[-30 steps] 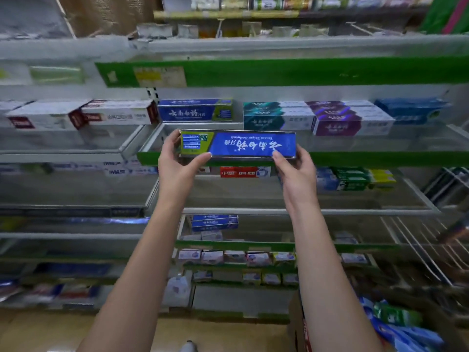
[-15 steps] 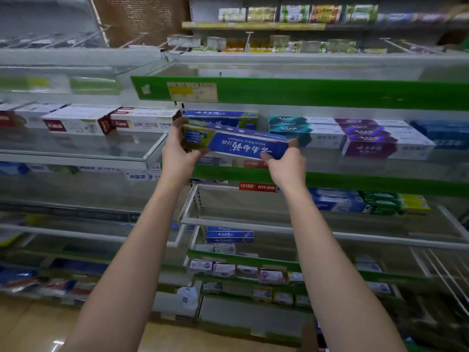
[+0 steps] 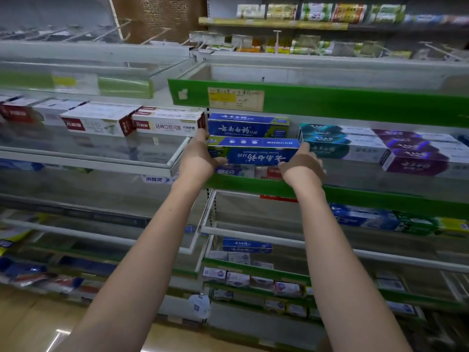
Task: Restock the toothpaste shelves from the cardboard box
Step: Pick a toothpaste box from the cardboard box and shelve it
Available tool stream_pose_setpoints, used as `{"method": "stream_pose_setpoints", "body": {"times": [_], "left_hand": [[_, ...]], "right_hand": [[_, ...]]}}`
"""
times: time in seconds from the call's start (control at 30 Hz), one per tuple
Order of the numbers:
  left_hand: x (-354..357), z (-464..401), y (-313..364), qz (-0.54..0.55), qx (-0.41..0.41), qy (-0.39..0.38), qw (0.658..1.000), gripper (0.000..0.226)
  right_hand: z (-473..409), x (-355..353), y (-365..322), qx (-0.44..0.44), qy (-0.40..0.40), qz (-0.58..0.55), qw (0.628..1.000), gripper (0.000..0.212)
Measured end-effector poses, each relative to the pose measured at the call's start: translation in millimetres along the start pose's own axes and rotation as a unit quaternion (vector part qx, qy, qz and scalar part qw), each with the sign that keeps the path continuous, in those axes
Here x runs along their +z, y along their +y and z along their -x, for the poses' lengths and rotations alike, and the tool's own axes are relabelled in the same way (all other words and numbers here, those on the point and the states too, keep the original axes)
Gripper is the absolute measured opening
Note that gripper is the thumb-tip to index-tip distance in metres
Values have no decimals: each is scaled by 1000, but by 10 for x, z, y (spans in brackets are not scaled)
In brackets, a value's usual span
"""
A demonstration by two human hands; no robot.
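Fingers [image 3: 203,138] of the left hand [image 3: 196,161] curl round the left end of a blue toothpaste box [image 3: 253,152], thumb tucked under its front edge, and the right hand [image 3: 302,165] clamps the other end, one finger laid up along the end flap. The box hangs lengthwise, its lettering upside down, just over the front left corner of the green-edged shelf [image 3: 355,196].

Against the picture half a second back, the box has levelled out from its tilt and sits further in over the shelf, right in front of the matching blue box [image 3: 247,125] lying at the back. Both hands have gone forward with it.

Counting now: one box in hand, one blue box of the same kind behind it. To its right, a stack of teal boxes [image 3: 337,143], two layers showing, then purple boxes [image 3: 416,153], at least two, blurred beyond that. Left of the divider, on the neighbouring shelf [image 3: 88,158], four white-and-red boxes [image 3: 167,124] in a row, the far ones soft with blur. Two shelves down, a pair of blue boxes [image 3: 247,246] stacked flat. One yellow price label [image 3: 236,99] sits on the green strip above.
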State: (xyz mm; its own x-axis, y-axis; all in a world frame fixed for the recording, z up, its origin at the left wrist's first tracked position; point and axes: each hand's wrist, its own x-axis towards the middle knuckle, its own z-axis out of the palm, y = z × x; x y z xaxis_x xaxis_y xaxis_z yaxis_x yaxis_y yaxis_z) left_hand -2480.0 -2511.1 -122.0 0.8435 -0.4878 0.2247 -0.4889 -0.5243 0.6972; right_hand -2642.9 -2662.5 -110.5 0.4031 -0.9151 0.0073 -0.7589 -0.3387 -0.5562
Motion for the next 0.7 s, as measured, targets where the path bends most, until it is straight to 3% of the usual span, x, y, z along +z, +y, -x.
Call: {"method": "stream_pose_setpoints", "body": {"times": [0.07, 0.13, 0.23, 0.33, 0.5, 0.7], "left_hand": [[-2, -56, 127, -160, 42, -2, 986, 64], [85, -107, 299, -242, 110, -21, 964, 65], [329, -196, 450, -247, 193, -34, 949, 59], [477, -218, 442, -269, 244, 15, 931, 51], [515, -262, 408, -271, 251, 36, 929, 52], [316, -416, 536, -180, 216, -52, 958, 51]], "right_hand": [[-25, 7, -85, 15, -11, 12, 1000, 81], [-41, 44, -183, 19, -12, 12, 1000, 85], [-78, 133, -301, 17, 1, -15, 1000, 82], [-129, 188, -300, 16, 28, -39, 999, 75], [-198, 246, -230, 28, 51, -75, 995, 74], [-215, 256, -222, 25, 59, -89, 994, 73]]}}
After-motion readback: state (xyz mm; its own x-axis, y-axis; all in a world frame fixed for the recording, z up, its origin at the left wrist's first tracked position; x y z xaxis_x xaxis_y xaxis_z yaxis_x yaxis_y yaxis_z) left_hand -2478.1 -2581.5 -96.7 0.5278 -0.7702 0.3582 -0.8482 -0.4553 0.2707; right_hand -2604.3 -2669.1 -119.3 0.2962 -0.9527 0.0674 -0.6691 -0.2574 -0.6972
